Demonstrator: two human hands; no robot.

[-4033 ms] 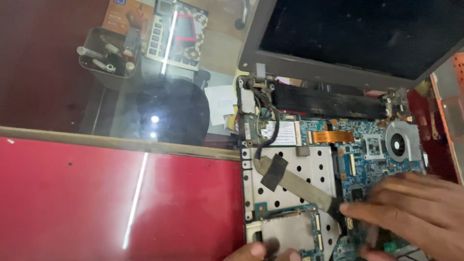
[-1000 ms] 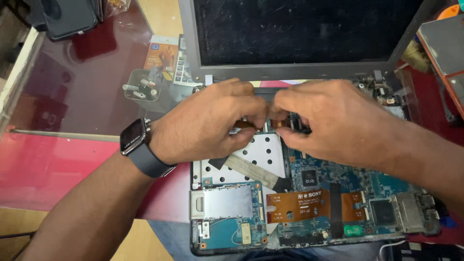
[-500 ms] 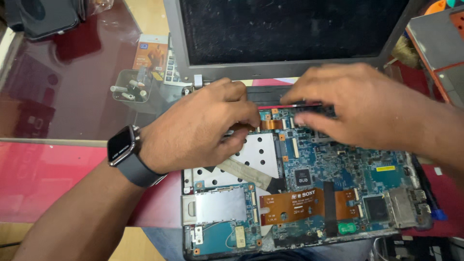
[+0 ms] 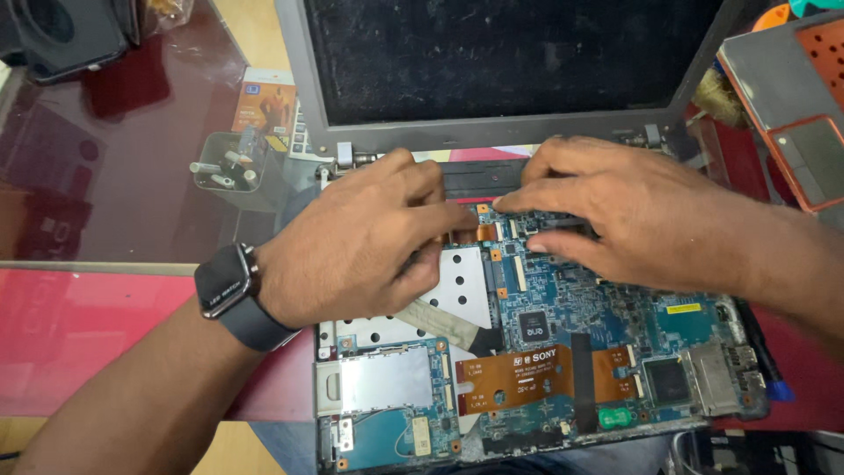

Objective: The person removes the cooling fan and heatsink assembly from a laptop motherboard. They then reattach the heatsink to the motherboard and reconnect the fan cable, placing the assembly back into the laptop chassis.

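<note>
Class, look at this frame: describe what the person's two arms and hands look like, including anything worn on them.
Both forearms are bare, with no sleeves or gloves in view. The left hand has a smartwatch on its wrist: a dark rounded-rectangle screen on a dark grey band. The right hand shows no watch, and no rings are visible on either hand.

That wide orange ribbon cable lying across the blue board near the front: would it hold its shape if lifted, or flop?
The orange ribbon cable looks thin and flat against the blue board, so it would probably flex rather than stay stiff. It seems light. Its ends sit in small connectors, so tugging could plausibly crease or tear it.
</note>
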